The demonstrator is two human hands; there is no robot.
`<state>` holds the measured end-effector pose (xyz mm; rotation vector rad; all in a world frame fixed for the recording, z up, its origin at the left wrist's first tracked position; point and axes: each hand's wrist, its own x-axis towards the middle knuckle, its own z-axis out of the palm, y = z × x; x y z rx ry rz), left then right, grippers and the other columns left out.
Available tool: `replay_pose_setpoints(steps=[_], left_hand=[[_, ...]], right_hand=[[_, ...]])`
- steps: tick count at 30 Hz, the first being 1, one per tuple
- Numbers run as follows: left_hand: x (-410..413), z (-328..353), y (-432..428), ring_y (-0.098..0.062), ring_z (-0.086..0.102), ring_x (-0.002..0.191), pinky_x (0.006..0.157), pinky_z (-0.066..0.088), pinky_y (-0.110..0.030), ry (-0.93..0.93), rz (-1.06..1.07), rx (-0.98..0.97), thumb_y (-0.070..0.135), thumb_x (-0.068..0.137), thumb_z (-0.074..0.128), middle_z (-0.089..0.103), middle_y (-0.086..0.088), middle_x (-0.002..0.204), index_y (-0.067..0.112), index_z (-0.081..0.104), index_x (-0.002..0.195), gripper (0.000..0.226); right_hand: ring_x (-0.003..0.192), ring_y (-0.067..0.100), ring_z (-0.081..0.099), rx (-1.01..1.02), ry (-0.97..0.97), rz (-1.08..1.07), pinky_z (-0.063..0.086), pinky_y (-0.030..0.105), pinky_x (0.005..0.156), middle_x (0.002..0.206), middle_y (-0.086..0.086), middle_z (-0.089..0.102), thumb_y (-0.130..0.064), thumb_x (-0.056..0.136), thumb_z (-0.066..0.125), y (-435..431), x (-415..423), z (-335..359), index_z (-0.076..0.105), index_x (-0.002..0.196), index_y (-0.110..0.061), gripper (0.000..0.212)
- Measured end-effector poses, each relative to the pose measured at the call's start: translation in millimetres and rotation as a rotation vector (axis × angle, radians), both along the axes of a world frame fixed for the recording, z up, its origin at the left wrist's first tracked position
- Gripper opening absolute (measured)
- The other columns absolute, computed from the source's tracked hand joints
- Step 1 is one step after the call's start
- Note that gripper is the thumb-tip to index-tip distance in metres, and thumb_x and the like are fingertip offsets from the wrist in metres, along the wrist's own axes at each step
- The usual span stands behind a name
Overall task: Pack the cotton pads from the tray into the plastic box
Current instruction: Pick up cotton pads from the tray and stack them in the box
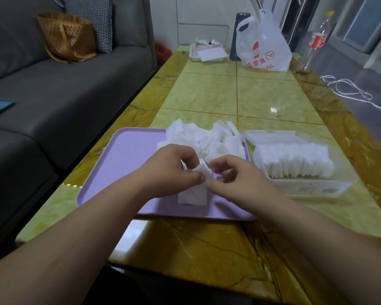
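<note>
Gleaming table (pixel 207 93) under lilac tray (pixel 123 164), beside sofa (pixel 64 84)

Close head view, down over tray (pixel 123 164)

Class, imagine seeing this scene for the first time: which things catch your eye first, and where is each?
The left hand and right hand meet over the lilac tray, pinching cotton pads between them. A loose heap of pads fills the tray's far right corner, and just right of the tray a clear plastic box holds a packed row.
</note>
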<state>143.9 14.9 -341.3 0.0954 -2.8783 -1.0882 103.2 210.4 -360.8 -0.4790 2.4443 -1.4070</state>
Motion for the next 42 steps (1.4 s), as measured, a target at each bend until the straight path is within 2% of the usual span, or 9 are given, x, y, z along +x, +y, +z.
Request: replay_pose_setpoints(steps=[5, 10, 14, 17, 23, 32, 35, 38, 42], left_hand=[[9.7, 7.9, -1.9, -0.009, 0.064, 0.064, 0.055, 0.047, -0.016, -0.036, 0.017, 0.463, 0.019, 0.089, 0.079, 0.072, 0.004, 0.075, 0.01, 0.073, 0.096, 0.013], [-2.6, -10.1, -6.4, 0.0, 0.062, 0.069, 0.059, 0.044, -0.009, 0.039, 0.116, 0.09, 0.021, 0.093, 0.07, 0.071, 0.013, 0.093, 0.027, 0.074, 0.106, 0.015], [-6.7, -13.2, -3.2, -0.005, 0.06, 0.08, 0.073, 0.051, -0.023, -0.036, 0.073, -0.085, 0.028, 0.088, 0.073, 0.066, 0.009, 0.1, 0.024, 0.071, 0.115, 0.027], [-7.8, -11.6, -1.0, -0.012, 0.062, 0.086, 0.08, 0.054, -0.033, -0.059, 0.057, -0.117, 0.035, 0.085, 0.076, 0.065, 0.006, 0.101, 0.025, 0.069, 0.112, 0.03], [-7.8, -7.0, 3.2, -0.007, 0.055, 0.077, 0.065, 0.043, -0.028, -0.062, 0.051, -0.155, 0.033, 0.08, 0.078, 0.055, 0.012, 0.089, 0.03, 0.066, 0.1, 0.023], [-5.8, -1.5, 4.9, -0.009, 0.057, 0.091, 0.075, 0.051, -0.03, 0.052, 0.038, -0.172, 0.027, 0.079, 0.075, 0.055, 0.013, 0.1, 0.032, 0.061, 0.089, 0.018], [-2.0, 3.4, -0.4, -0.004, 0.059, 0.073, 0.061, 0.049, -0.019, 0.041, 0.102, 0.071, 0.017, 0.081, 0.074, 0.065, 0.008, 0.084, 0.025, 0.064, 0.086, 0.013], [6.2, 8.3, -7.4, -0.005, 0.065, 0.071, 0.06, 0.055, -0.023, -0.043, 0.117, 0.398, 0.008, 0.085, 0.073, 0.074, 0.006, 0.091, 0.026, 0.071, 0.101, 0.024], [9.9, 12.5, -7.9, -0.01, 0.065, 0.066, 0.061, 0.052, -0.027, -0.073, 0.067, 0.637, -0.002, 0.09, 0.069, 0.075, -0.008, 0.087, 0.0, 0.069, 0.104, 0.014]], right_hand=[[0.074, 0.022, 0.07, -0.132, -0.037, -0.007, 0.057, 0.042, 0.068, 0.083, 0.005, 0.077, -0.034, 0.09, 0.078, -2.6, 3.0, 4.7, 0.077, 0.093, -0.02, 0.015], [0.059, 0.023, 0.063, -0.165, -0.103, -0.204, 0.053, 0.038, 0.052, 0.082, 0.019, 0.074, -0.025, 0.102, 0.058, -5.7, 3.4, 4.2, 0.063, 0.099, -0.008, 0.018], [0.061, 0.019, 0.061, -0.231, -0.211, -0.206, 0.046, 0.035, 0.053, 0.086, 0.022, 0.074, -0.016, 0.106, 0.049, -7.3, 0.9, -1.5, 0.054, 0.11, -0.001, 0.016], [0.062, 0.018, 0.06, -0.225, -0.239, -0.185, 0.048, 0.032, 0.053, 0.087, 0.021, 0.075, -0.018, 0.106, 0.049, -6.2, -1.0, -3.4, 0.055, 0.117, -0.006, 0.017], [0.063, 0.019, 0.062, -0.209, -0.24, -0.175, 0.05, 0.03, 0.054, 0.091, 0.021, 0.076, -0.019, 0.106, 0.049, -5.5, -6.2, -5.7, 0.056, 0.118, -0.004, 0.021], [0.06, 0.022, 0.054, -0.269, -0.282, -0.199, 0.042, 0.03, 0.047, 0.076, 0.017, 0.067, -0.013, 0.106, 0.044, -6.9, -6.9, -5.5, 0.05, 0.115, 0.001, 0.018], [0.059, 0.024, 0.052, -0.283, -0.287, -0.212, 0.04, 0.029, 0.045, 0.075, 0.019, 0.064, -0.011, 0.106, 0.044, -8.0, -8.3, -7.1, 0.048, 0.111, 0.003, 0.016], [0.061, 0.026, 0.057, -0.293, -0.291, -0.217, 0.042, 0.031, 0.049, 0.079, 0.024, 0.067, -0.013, 0.104, 0.049, -6.5, -8.4, -8.4, 0.05, 0.105, 0.004, 0.017], [0.076, 0.035, 0.077, -0.338, -0.237, -0.205, 0.058, 0.04, 0.061, 0.091, 0.029, 0.074, -0.01, 0.098, 0.065, -3.6, -6.4, -1.9, 0.07, 0.098, 0.001, 0.012]])
